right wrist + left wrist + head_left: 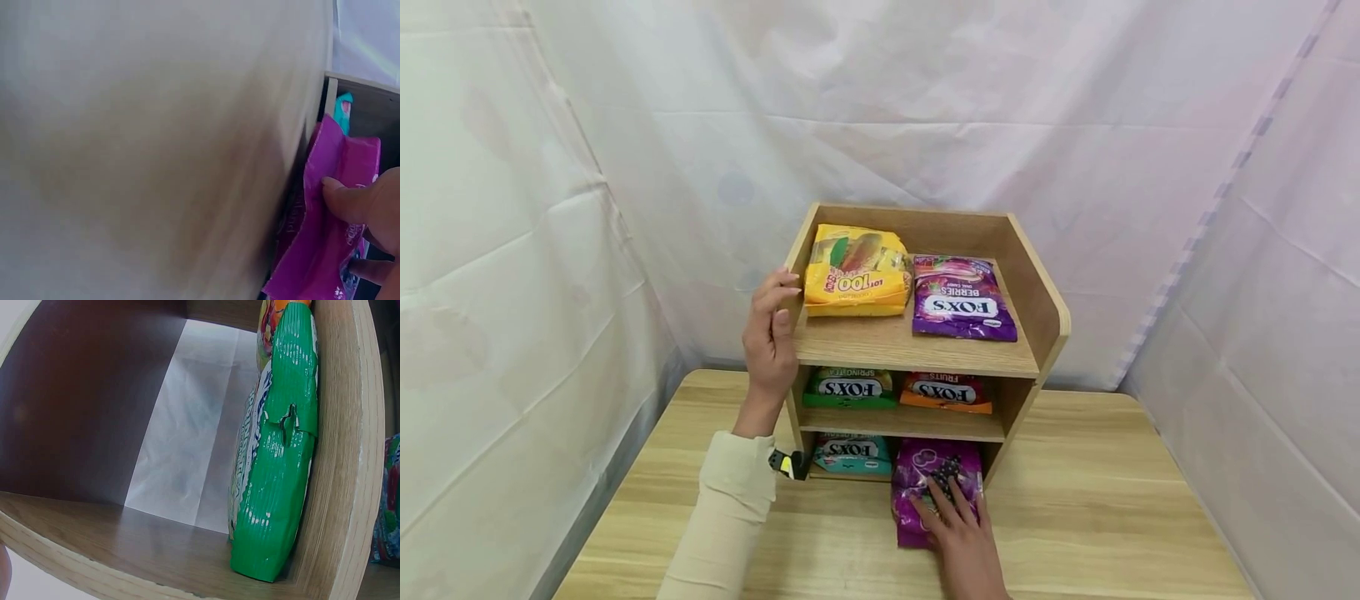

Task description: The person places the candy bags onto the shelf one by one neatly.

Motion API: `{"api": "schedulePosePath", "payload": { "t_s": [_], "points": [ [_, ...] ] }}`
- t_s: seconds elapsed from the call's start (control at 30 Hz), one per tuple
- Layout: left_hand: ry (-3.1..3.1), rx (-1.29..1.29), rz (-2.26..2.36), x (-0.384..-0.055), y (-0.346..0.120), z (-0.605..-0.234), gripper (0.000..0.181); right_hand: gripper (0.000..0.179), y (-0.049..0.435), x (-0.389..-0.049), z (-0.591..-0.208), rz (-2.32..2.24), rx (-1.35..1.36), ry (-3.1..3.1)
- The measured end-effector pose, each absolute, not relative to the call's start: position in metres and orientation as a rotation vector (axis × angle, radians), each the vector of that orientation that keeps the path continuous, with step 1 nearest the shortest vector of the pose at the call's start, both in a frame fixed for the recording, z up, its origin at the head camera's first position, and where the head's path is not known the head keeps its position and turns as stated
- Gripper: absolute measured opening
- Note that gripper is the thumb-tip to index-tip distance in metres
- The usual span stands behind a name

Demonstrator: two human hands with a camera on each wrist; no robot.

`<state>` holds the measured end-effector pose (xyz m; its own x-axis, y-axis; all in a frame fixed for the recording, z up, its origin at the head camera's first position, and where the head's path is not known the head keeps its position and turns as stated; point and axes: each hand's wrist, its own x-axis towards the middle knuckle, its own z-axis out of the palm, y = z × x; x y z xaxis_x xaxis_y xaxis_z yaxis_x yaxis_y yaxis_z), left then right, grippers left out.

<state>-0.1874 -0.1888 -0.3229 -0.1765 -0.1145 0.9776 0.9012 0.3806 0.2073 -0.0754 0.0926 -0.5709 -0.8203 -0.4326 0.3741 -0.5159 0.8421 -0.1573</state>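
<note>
A wooden shelf (917, 358) with three levels stands on the table. At its left side panel, my left hand (771, 342) holds the edge, fingertips bent over it. My right hand (966, 542) presses a purple candy bag (917, 500) with spread fingers. That bag lies partly in the bottom level at the right, its near end sticking out in front. In the right wrist view, the thumb (347, 200) rests on the purple wrapper (319, 244). A teal Fox's bag (852, 454) sits beside it on the bottom level.
On top lie a yellow candy bag (857, 275) and a purple Fox's Berries bag (964, 300). The middle level holds a green Fox's bag (850, 389) and an orange-red one (947, 392). The wooden table (1090, 500) has white curtains (925, 100) around it.
</note>
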Motion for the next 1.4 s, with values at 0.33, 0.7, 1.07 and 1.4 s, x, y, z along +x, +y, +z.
{"api": "schedulePosePath", "payload": {
  "t_s": [0.33, 0.7, 1.07, 1.4],
  "points": [
    [-1.456, -0.755, -1.075, -0.187, -0.188, -0.322, 0.041, 0.048, 0.095, -0.088, -0.562, 0.428, 0.723, -2.640],
    [-1.456, -0.752, -1.078, -0.187, -0.188, -0.323, 0.041, 0.047, 0.094, -0.100, -0.562, 0.406, 0.746, -2.593],
    [-1.466, -0.755, -1.074, -0.187, -0.188, -0.325, 0.041, 0.065, 0.081, -0.079, -0.563, 0.082, 0.668, -2.846],
    [-1.459, -0.755, -1.074, -0.187, -0.189, -0.324, 0.042, 0.077, 0.067, -0.057, -0.558, 0.175, 0.420, -3.023]
  ]
}}
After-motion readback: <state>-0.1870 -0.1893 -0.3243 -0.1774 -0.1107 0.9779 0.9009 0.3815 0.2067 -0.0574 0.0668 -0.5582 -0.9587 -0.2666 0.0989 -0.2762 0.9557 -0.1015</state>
